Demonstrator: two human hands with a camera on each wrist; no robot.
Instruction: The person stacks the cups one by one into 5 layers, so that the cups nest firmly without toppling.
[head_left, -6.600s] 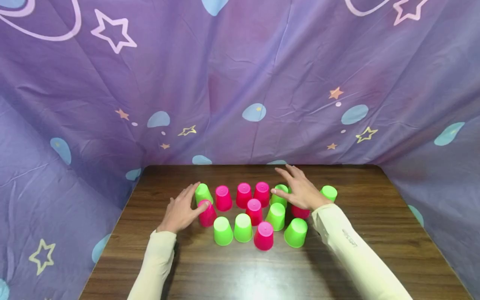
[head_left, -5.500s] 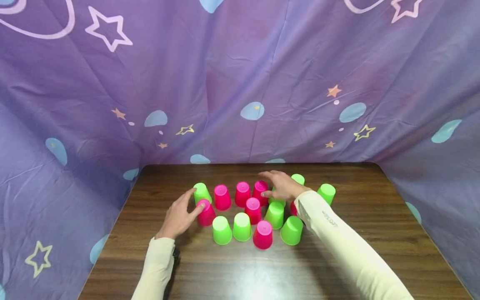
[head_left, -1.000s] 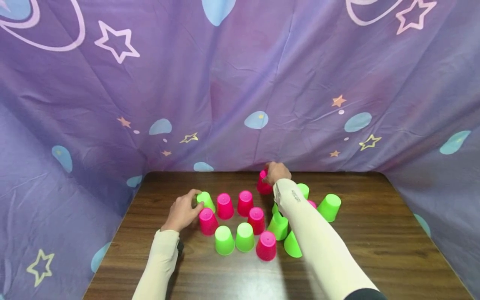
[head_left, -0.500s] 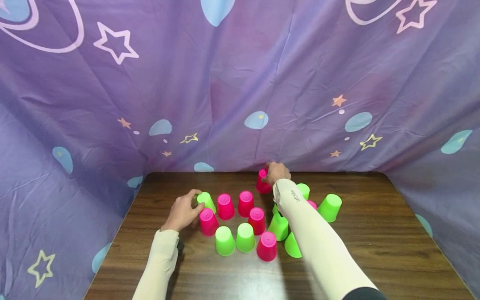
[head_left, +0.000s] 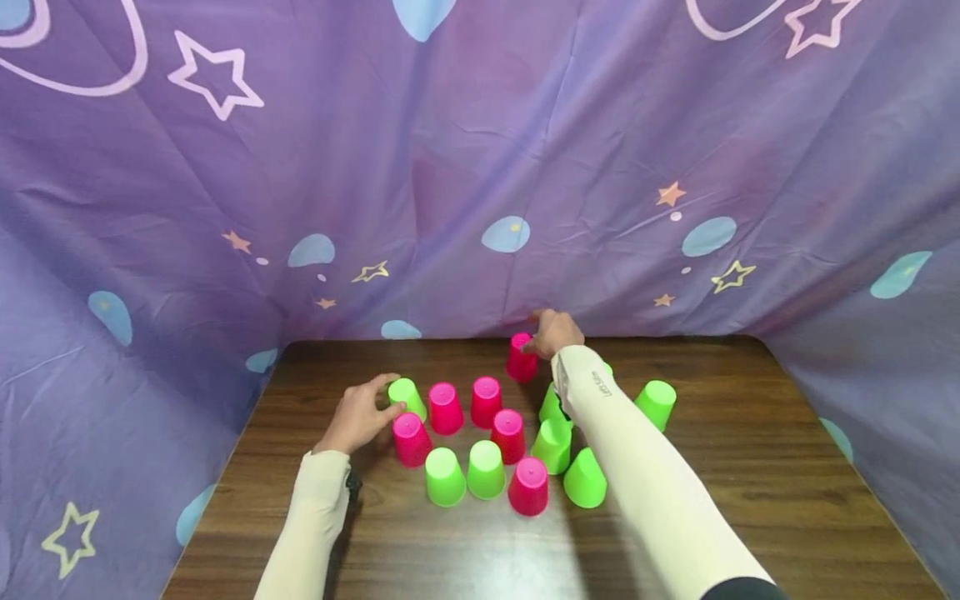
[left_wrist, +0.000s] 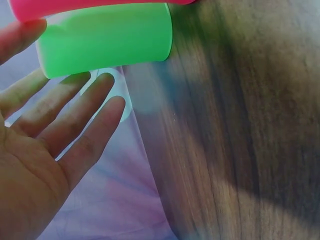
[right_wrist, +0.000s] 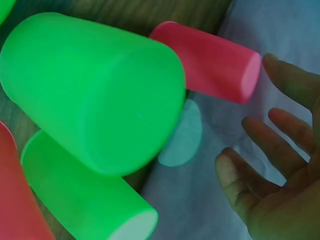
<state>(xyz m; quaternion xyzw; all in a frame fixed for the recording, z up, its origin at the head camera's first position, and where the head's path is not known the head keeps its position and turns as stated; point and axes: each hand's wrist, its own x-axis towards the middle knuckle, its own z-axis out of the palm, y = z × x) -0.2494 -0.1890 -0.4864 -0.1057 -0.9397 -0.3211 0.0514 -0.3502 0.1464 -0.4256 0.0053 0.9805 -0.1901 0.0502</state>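
Near the table's back edge an upside-down pink cup stands apart from the others. My right hand is just to its right, fingers spread; in the right wrist view a small gap shows between the fingertips and the pink cup. My left hand is at the left end of the group, beside a green cup. The left wrist view has its thumb by the top of that green cup and its fingers stretched out along the far side. A pink cup stands just in front.
Several more pink and green cups stand upside down mid-table, including a pink cup in front and a green cup at the right. The right sleeve covers some of them. Purple patterned cloth hangs behind the wooden table.
Since the older frames, one pink cup has gone from the back row to the table's rear, with my right hand on it. That hand has now loosened and let go. The left hand stays put.
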